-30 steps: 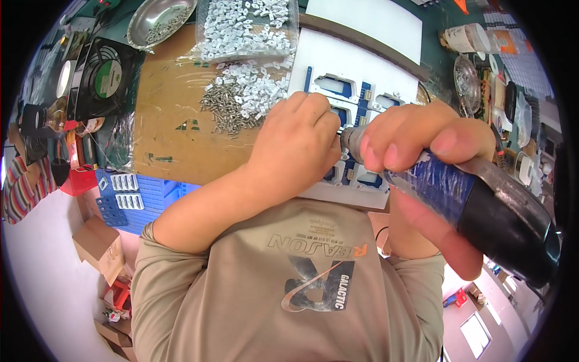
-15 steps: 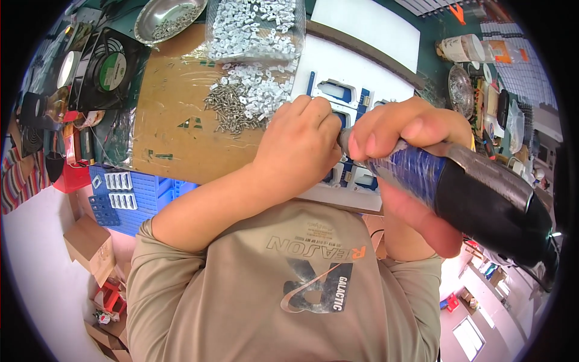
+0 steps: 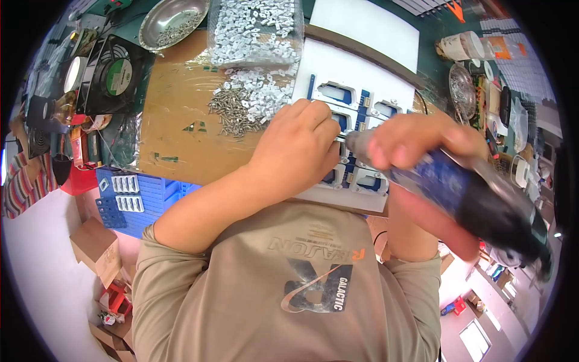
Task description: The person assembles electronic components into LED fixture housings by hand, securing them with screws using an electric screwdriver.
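Observation:
My right hand (image 3: pixel 419 142) is wrapped round a blue-and-black electric screwdriver (image 3: pixel 491 211), slightly smeared by motion. Its nose points left, toward my left hand, with a small gap between them. My left hand (image 3: pixel 298 145) has its fingers curled together over the left side of the white frames; its fingertips and whatever they pinch are hidden. Several white oblong frames (image 3: pixel 369 188) with blue parts lie in rows on a white board (image 3: pixel 316 194) under both hands. Left of my left hand, a heap of small screws (image 3: pixel 232 113) lies against a heap of small white plastic pieces (image 3: pixel 265 96).
A clear container (image 3: pixel 256 33) of white pieces stands behind the heaps on a brown board (image 3: pixel 172 127). A metal bowl (image 3: pixel 145 30) holds more small parts. At left are a black fan (image 3: pixel 111 75) and a blue crate (image 3: pixel 151 211) bearing white frames. Another metal bowl (image 3: pixel 462 90) stands far right.
My right hand and the screwdriver have drawn to the right, so the screwdriver's nose has come away from my left hand. My left hand stays over the frames.

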`<control>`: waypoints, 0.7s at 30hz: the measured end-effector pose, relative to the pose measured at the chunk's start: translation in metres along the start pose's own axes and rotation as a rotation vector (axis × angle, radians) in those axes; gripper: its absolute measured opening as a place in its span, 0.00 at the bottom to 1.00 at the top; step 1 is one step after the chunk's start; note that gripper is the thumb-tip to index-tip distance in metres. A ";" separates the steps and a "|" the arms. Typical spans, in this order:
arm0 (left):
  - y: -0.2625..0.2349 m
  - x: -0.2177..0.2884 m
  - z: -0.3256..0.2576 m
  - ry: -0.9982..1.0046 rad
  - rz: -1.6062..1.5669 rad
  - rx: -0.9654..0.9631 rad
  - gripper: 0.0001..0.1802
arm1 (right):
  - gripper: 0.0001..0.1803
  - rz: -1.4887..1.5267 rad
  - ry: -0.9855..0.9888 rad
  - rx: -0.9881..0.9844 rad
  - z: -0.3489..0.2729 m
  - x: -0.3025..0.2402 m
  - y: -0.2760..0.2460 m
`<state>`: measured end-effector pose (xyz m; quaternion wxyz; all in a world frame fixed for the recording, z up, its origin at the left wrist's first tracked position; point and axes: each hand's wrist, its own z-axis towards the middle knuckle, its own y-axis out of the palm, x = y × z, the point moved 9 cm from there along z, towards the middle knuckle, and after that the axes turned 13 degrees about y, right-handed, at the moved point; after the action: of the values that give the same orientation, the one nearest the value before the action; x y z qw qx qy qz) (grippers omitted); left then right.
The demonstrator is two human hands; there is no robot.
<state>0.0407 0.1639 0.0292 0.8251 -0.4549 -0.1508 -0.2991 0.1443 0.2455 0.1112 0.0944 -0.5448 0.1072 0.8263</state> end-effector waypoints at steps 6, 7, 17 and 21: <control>-0.049 -0.033 -0.024 -0.107 0.079 -0.022 0.08 | 0.67 -0.032 -0.176 0.081 -0.016 -0.007 -0.031; -0.056 -0.039 -0.031 -0.105 0.148 -0.014 0.07 | 0.67 -0.024 -0.185 0.094 -0.019 -0.002 -0.034; -0.059 -0.038 -0.044 -0.165 0.279 0.031 0.07 | 0.61 0.100 -0.118 0.145 -0.025 0.009 -0.031; -0.056 -0.041 -0.044 -0.148 0.309 -0.019 0.06 | 0.66 -0.042 -0.111 0.109 -0.030 0.010 -0.027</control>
<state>-0.0277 0.1191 0.0211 0.8437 -0.5012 -0.1366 -0.1355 0.1744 0.2628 0.0884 0.1470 -0.4946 0.1351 0.8459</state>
